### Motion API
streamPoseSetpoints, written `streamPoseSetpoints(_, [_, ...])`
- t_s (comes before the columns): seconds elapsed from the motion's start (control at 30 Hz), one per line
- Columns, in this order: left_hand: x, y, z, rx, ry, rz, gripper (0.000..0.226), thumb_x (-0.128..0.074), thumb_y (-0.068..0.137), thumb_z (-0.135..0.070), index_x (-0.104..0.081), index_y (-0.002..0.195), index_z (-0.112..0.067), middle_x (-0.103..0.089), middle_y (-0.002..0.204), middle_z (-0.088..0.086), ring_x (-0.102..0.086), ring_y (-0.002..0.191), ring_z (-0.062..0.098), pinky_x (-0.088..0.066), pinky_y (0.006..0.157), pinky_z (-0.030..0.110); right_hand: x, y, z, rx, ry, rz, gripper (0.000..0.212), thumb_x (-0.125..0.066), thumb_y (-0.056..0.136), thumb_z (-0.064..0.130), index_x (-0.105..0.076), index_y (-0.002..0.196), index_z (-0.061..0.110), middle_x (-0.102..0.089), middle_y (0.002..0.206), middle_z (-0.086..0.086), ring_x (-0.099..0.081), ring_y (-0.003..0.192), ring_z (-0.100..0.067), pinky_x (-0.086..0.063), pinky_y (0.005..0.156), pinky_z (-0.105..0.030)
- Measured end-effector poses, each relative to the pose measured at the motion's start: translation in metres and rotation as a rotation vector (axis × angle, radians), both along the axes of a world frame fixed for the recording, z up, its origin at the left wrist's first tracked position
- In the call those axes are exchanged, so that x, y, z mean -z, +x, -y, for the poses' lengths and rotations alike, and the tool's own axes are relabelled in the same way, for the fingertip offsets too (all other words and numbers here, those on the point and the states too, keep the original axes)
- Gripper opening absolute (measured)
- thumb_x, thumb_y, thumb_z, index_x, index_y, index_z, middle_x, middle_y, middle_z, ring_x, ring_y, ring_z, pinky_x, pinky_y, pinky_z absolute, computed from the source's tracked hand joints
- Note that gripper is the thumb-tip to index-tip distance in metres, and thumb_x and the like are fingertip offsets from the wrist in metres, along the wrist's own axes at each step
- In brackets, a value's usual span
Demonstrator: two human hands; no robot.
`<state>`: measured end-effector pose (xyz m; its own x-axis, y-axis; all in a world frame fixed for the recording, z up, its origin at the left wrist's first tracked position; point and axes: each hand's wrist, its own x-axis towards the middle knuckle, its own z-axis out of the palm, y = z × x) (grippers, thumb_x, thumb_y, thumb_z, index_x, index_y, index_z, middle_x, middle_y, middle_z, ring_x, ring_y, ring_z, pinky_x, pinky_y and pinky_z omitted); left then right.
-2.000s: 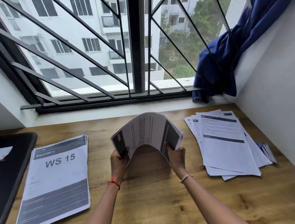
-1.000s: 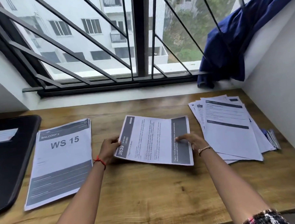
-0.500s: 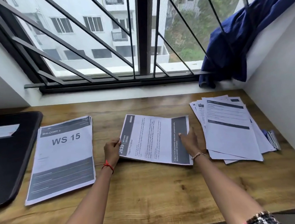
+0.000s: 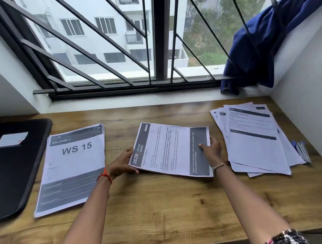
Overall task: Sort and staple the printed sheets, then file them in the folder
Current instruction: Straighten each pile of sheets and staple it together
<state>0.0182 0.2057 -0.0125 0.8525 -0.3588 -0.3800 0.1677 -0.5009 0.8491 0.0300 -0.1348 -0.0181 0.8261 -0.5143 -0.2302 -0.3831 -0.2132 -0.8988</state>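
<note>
Both hands square up a stack of printed sheets at the middle of the wooden worktop (image 4: 160, 205).

At the far left lies the black folder (image 4: 14, 165), closed, cut off by the frame edge, with a pale label on its cover. Just beside it is the WS 15 stack (image 4: 73, 168), headed "BALCONY 3". The left hand (image 4: 121, 165) reaches forward and grips the short left edge of the middle stack (image 4: 170, 151), thumb at the near corner; its fingertips are hidden under the paper. This stack lies turned sideways, numbered 2639, with dark bands at both ends. The right hand (image 4: 212, 152) rests relaxed fingers on the right-hand dark band, grasping nothing. Further right is a fanned loose pile (image 4: 253, 136); a slim blue-and-silver item (image 4: 301, 151) pokes out from under it, too covered to identify.
</note>
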Motion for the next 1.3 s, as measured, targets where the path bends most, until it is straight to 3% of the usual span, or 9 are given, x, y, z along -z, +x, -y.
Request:
streamPoseSetpoints(0.13, [0.002, -0.002, 0.001, 0.010, 0.095, 0.056, 0.087, -0.084, 0.061, -0.001, -0.041, 0.137, -0.009, -0.033, 0.131, 0.007, -0.030, 0.124, 0.015, -0.020, 0.106, 0.017, 0.002, 0.000, 0.002, -0.011, 0.006, 0.007, 0.032, -0.068, 0.074, 0.000, -0.063, 0.105, 0.005, -0.068, 0.101, -0.013, -0.063, 0.085, -0.024, -0.051, 0.072, -0.030])
streamPoseSetpoints(0.23, [0.004, -0.005, 0.000, -0.018, 0.087, 0.078, 0.076, -0.080, 0.065, 0.002, -0.047, 0.132, -0.008, -0.036, 0.131, 0.008, -0.036, 0.121, 0.014, -0.027, 0.105, 0.018, 0.005, 0.001, 0.003, -0.023, -0.005, 0.002, 0.032, -0.069, 0.073, 0.000, -0.064, 0.104, 0.005, -0.069, 0.099, -0.013, -0.065, 0.088, -0.027, -0.055, 0.076, -0.037])
streamPoseSetpoints(0.37, [0.006, -0.009, 0.000, -0.069, 0.059, 0.113, 0.076, -0.081, 0.062, 0.005, -0.050, 0.130, -0.008, -0.040, 0.129, 0.009, -0.043, 0.121, 0.021, -0.036, 0.106, 0.030, 0.006, 0.001, 0.002, -0.028, -0.012, -0.004, 0.028, -0.069, 0.073, 0.001, -0.065, 0.101, 0.005, -0.069, 0.098, -0.014, -0.066, 0.088, -0.029, -0.056, 0.078, -0.041])
streamPoseSetpoints(0.6, [0.010, -0.012, 0.006, -0.122, 0.085, 0.136, 0.082, -0.079, 0.060, 0.010, -0.046, 0.133, -0.008, -0.036, 0.123, 0.003, -0.045, 0.115, 0.020, -0.039, 0.100, 0.025, 0.000, -0.002, -0.001, -0.040, -0.031, -0.006, 0.027, -0.068, 0.074, 0.001, -0.065, 0.100, 0.006, -0.069, 0.096, -0.013, -0.065, 0.088, -0.029, -0.055, 0.078, -0.042])
streamPoseSetpoints(0.8, [0.007, -0.009, 0.006, -0.120, 0.100, 0.083, 0.086, -0.083, 0.049, -0.003, -0.051, 0.129, -0.007, -0.039, 0.122, 0.005, -0.045, 0.113, 0.020, -0.037, 0.105, 0.030, -0.003, -0.002, -0.004, -0.039, -0.035, -0.030, 0.026, -0.068, 0.074, 0.002, -0.065, 0.099, 0.007, -0.069, 0.095, -0.012, -0.065, 0.086, -0.028, -0.056, 0.078, -0.042])
streamPoseSetpoints(0.97, [-0.002, -0.006, 0.011, -0.157, 0.068, 0.175, 0.066, -0.073, 0.055, -0.011, -0.058, 0.119, -0.014, -0.051, 0.112, 0.001, -0.049, 0.112, 0.023, -0.041, 0.101, 0.036, -0.003, -0.001, -0.008, 0.080, 0.052, -0.049, 0.022, -0.073, 0.069, -0.002, -0.068, 0.091, 0.003, -0.069, 0.091, -0.014, -0.065, 0.080, -0.028, -0.057, 0.076, -0.041])
streamPoseSetpoints(1.07, [-0.002, 0.002, 0.020, -0.486, -0.162, 0.148, 0.036, -0.071, 0.066, 0.008, -0.061, 0.097, -0.006, -0.065, 0.101, 0.014, -0.063, 0.099, 0.028, -0.052, 0.085, 0.033, 0.001, -0.001, -0.014, 0.225, 0.169, -0.057, 0.020, -0.073, 0.067, -0.003, -0.067, 0.085, 0.004, -0.069, 0.090, -0.015, -0.065, 0.078, -0.028, -0.057, 0.075, -0.045])
streamPoseSetpoints(1.17, [-0.004, 0.008, 0.038, -0.779, -0.431, -0.040, 0.031, -0.055, 0.082, 0.015, -0.055, 0.111, 0.004, -0.065, 0.093, 0.011, -0.065, 0.075, 0.011, -0.053, 0.067, 0.018, 0.001, -0.002, -0.024, 0.338, 0.217, -0.062, 0.023, -0.073, 0.066, -0.002, -0.068, 0.088, 0.003, -0.070, 0.091, -0.015, -0.062, 0.074, -0.023, -0.057, 0.073, -0.040])
streamPoseSetpoints(1.3, [-0.003, 0.005, 0.068, -1.039, -0.616, -0.105, 0.025, -0.048, 0.091, 0.007, -0.050, 0.112, -0.007, -0.060, 0.094, 0.006, -0.058, 0.083, 0.014, -0.050, 0.071, 0.025, 0.001, -0.009, -0.038, 0.436, 0.287, -0.069, 0.027, -0.071, 0.070, -0.003, -0.066, 0.097, -0.002, -0.069, 0.098, -0.017, -0.060, 0.077, -0.022, -0.054, 0.073, -0.035])
